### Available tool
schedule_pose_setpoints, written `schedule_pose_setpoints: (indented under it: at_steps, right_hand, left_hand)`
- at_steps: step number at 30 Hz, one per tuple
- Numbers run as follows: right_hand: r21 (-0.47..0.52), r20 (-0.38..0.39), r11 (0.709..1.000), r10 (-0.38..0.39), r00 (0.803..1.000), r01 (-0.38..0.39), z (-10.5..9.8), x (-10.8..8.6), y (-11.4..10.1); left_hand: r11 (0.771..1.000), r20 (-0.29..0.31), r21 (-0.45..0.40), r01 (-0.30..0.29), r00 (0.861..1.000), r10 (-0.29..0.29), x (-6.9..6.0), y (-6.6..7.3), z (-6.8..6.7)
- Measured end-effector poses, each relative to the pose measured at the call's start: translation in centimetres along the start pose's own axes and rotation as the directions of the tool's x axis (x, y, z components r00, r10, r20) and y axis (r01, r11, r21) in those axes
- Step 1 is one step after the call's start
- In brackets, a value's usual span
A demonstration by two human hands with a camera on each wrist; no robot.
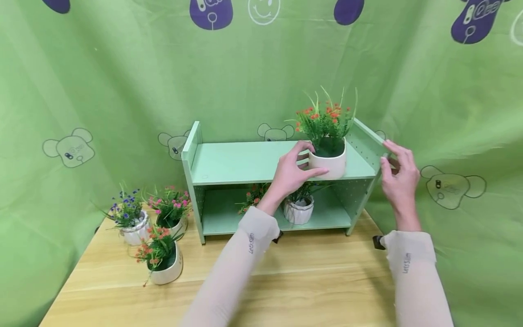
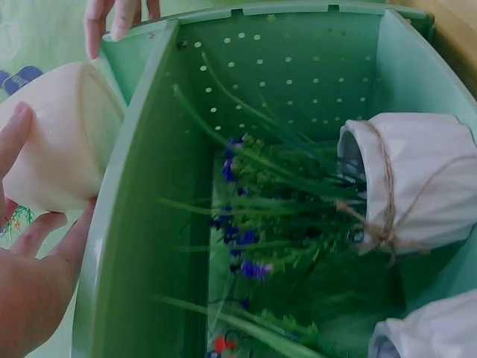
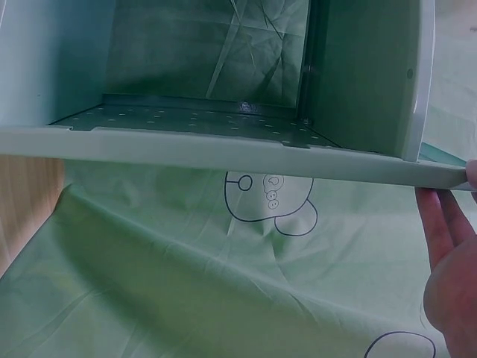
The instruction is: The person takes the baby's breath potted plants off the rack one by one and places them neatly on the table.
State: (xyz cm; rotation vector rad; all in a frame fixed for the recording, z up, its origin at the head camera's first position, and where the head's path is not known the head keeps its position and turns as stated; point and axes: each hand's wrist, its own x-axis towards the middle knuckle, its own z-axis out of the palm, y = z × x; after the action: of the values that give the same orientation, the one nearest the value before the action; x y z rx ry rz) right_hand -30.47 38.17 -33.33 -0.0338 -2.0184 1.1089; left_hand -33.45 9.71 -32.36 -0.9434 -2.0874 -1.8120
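My left hand holds a white potted plant with orange-red flowers and grassy leaves, thumb across the front and fingers at its left side. The pot is upright at the right end of the upper board of a green two-tier shelf; whether it rests there I cannot tell. At the shelf's right side panel, my right hand grips the edge, fingers and thumb on either side in the right wrist view. On the lower tier stands a white ribbed pot, twine-tied in the left wrist view.
Left of the shelf, the wooden table bears three potted plants: one with blue flowers, one with pink flowers, one with orange flowers. Red flowers show on the lower tier, partly behind my left arm. A green curtain hangs behind.
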Motion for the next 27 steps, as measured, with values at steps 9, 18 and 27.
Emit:
schedule_pose_setpoints:
  at_steps: [9,18,27]
  right_hand:
    - [0.002,-0.019,1.0,-0.003,1.0,0.003,0.3,0.3,0.0]
    - [0.007,-0.016,1.0,0.006,1.0,-0.006,0.3,0.2,-0.1]
    - [0.007,-0.003,1.0,0.001,1.0,0.0,0.0,0.3,0.4]
  left_hand:
    - [1.0,-0.062,-0.018,-0.022,0.998,0.021,-1.1,0.2,-3.8]
    - [1.0,-0.119,-0.02,-0.024,0.993,0.022,-3.3,-0.3,-7.0]
    - [1.0,-0.115,0.015,-0.019,0.993,0.021,-5.5,-0.1,-8.5]
